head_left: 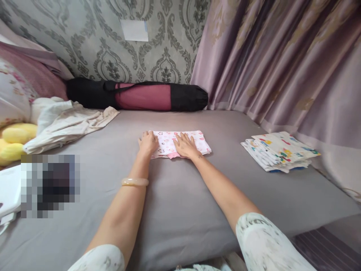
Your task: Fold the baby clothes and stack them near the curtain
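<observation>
A folded white garment with small pink and red prints [201, 140] lies flat on the grey bed sheet in front of me. A bit of pink cloth [173, 155] sticks out at its near edge. Over its left end rests my left hand [148, 143], palm down, with the fingers slightly bent and nothing visibly pinched. My right hand [186, 146] is spread flat on the garment right of its middle. The cloth directly beneath both palms is hidden.
A stack of folded printed cloths [282, 152] sits to the right, near the purple curtain [239, 56]. Along the wall lies a long black and maroon bag [143, 97]. Crumpled pale cloth [70, 122], a yellow plush item [17, 139] and a white device [9, 188] are on the left.
</observation>
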Tool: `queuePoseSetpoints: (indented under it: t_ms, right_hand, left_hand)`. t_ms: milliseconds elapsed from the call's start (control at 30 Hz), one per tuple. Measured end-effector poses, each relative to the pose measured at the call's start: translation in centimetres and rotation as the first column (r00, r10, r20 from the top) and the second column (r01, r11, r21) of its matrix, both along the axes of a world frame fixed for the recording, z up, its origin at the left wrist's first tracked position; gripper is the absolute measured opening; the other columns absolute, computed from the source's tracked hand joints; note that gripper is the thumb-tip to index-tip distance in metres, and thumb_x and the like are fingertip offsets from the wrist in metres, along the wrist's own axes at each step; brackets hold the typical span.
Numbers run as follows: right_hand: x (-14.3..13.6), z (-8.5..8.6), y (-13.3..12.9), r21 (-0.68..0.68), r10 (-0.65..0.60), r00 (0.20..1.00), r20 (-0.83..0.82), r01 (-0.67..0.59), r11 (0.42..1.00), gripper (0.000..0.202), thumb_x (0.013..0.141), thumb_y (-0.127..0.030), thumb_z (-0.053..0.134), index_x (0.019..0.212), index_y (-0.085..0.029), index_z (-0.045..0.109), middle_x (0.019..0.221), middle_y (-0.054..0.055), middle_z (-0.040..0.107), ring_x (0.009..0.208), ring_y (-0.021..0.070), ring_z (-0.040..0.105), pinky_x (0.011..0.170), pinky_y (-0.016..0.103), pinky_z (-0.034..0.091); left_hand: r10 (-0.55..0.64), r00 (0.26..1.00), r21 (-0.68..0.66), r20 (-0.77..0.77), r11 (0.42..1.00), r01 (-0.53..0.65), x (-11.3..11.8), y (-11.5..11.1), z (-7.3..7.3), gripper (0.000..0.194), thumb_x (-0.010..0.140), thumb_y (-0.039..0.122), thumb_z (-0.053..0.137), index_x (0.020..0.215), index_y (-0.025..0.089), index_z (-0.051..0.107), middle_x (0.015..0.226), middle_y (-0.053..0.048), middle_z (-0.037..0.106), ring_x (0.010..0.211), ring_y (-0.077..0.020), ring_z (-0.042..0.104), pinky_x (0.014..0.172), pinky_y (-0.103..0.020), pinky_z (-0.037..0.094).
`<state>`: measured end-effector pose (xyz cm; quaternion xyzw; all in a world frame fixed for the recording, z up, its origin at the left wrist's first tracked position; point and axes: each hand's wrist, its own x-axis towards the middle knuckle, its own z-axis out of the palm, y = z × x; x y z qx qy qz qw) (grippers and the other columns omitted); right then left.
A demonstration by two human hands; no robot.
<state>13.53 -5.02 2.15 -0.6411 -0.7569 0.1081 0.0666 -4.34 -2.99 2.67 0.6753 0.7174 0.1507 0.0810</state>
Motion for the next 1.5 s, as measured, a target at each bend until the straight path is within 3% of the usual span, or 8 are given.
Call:
queuePoseSetpoints:
  t_ms: [200,300,400,600,800,1000,1167,1500]
  right_hand:
    - [1.1,1.2,0.4,-0.096,0.03,0.999,-0.024,-0.032,0.995,0.058,0.099,-0.039,0.016,0.153,-0.02,0.026,0.161,0.008,0.019,0.148,0.0232,0.013,0.118,0.047,0.009]
    - [2.7,1.6,0.3,-0.017,0.025,1.0,0.013,-0.024,1.0,0.057,0.098,-0.032,0.018,0.152,-0.017,0.03,0.16,0.009,0.021,0.148,0.0216,0.013,0.119,0.045,0.009]
    - [4.1,1.1,0.1,0.027,0.003,0.997,0.076,-0.005,1.0,0.056,0.098,-0.032,0.021,0.151,-0.016,0.032,0.16,0.01,0.022,0.148,0.024,0.013,0.119,0.047,0.007]
    - [5.2,0.5,0.5,-0.044,0.021,0.998,0.062,-0.018,0.999,0.058,0.098,-0.036,0.019,0.152,-0.018,0.029,0.16,0.008,0.023,0.147,0.0237,0.017,0.119,0.046,0.01]
    - [6.9,0.6,0.9,0.05,-0.097,0.991,0.092,0.092,0.994,0.06,0.099,-0.037,0.018,0.151,-0.01,0.029,0.16,0.012,0.02,0.148,0.0238,0.013,0.119,0.044,0.006]
    - [7.6,0.1,1.4,-0.032,-0.132,0.985,0.111,0.137,0.99,0.062,0.099,-0.039,0.019,0.151,-0.006,0.028,0.159,0.014,0.021,0.147,0.0236,0.015,0.119,0.042,0.014]
    - [6.9,0.9,1.8,0.04,-0.132,0.985,0.108,0.128,0.991,0.061,0.1,-0.039,0.016,0.151,-0.007,0.029,0.159,0.013,0.022,0.148,0.0254,0.012,0.119,0.049,0.003]
    - [6.6,-0.4,2.6,0.008,-0.133,0.986,0.1,0.133,0.991,0.063,0.1,-0.042,0.018,0.15,-0.005,0.03,0.158,0.016,0.026,0.146,0.0269,0.018,0.118,0.039,0.01]
  left_hand:
    - [-0.227,0.969,0.067,-0.094,0.97,0.233,4.2,-1.4,0.5,0.04,0.094,0.02,0.028,0.127,0.017,0.051,0.141,-0.016,0.049,0.139,-0.0271,0.035,0.112,-0.049,0.029]
    - [-0.335,0.937,0.035,-0.1,0.94,0.34,5.8,-2.1,0.0,0.044,0.098,0.032,0.025,0.134,0.019,0.047,0.15,-0.013,0.042,0.143,-0.0271,0.029,0.114,-0.051,0.024]
    - [-0.378,0.917,-0.039,-0.124,0.926,0.376,6.3,-2.3,-0.6,0.054,0.098,0.046,0.022,0.141,0.019,0.042,0.155,-0.014,0.033,0.145,-0.0299,0.024,0.115,-0.055,0.017]
    - [-0.401,0.901,-0.098,-0.164,0.916,0.389,5.9,-1.9,-0.6,0.061,0.098,0.049,0.021,0.145,0.015,0.038,0.156,-0.017,0.03,0.145,-0.0309,0.025,0.115,-0.053,0.019]
    - [-0.23,0.955,0.018,-0.188,0.971,0.237,4.0,-0.8,-1.3,0.06,0.097,0.048,0.021,0.143,0.013,0.04,0.154,-0.019,0.033,0.144,-0.0317,0.025,0.115,-0.056,0.015]
    - [-0.218,0.97,-0.061,-0.11,0.975,0.212,3.2,-0.4,-1.4,0.055,0.096,0.045,0.026,0.137,0.015,0.046,0.153,-0.019,0.035,0.143,-0.0334,0.028,0.113,-0.058,0.019]
    - [-0.175,0.984,0.032,-0.011,0.984,0.175,2.8,-0.5,-0.2,0.042,0.093,0.023,0.034,0.132,0.018,0.049,0.144,-0.014,0.049,0.136,-0.0261,0.04,0.114,-0.052,0.025]
    - [-0.055,0.974,0.152,0.221,0.988,0.021,0.4,0.8,-0.6,0.047,0.091,0.02,0.04,0.136,0.012,0.05,0.129,-0.016,0.062,0.122,-0.0268,0.056,0.104,-0.038,0.04]
